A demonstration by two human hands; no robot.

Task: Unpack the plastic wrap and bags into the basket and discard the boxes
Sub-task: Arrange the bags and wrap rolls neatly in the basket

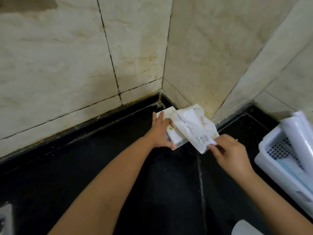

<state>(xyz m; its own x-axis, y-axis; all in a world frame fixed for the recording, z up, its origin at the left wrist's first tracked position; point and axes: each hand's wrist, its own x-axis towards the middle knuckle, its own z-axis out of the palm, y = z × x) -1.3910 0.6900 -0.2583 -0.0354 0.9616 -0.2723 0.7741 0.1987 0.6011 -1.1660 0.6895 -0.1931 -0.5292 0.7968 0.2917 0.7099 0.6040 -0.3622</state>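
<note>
A white box [174, 135] with small green print lies on the black counter [118, 167] in the tiled corner. My left hand [160, 131] rests flat on it and grips its near end. A bundle of white plastic bags [194, 126] with printed text sticks out of the box toward the right. My right hand [228, 150] pinches the bundle's lower corner between thumb and fingers. A white perforated basket [274, 158] stands at the right edge, holding a white roll [299, 131] and flat bluish bags [291, 170].
Stained cream wall tiles [67, 65] meet in a corner just behind the box. A tiled pillar [254, 73] juts out between the box and the basket. A white rounded object [245, 228] shows at the bottom right, and a pale object [5, 217] at the bottom left.
</note>
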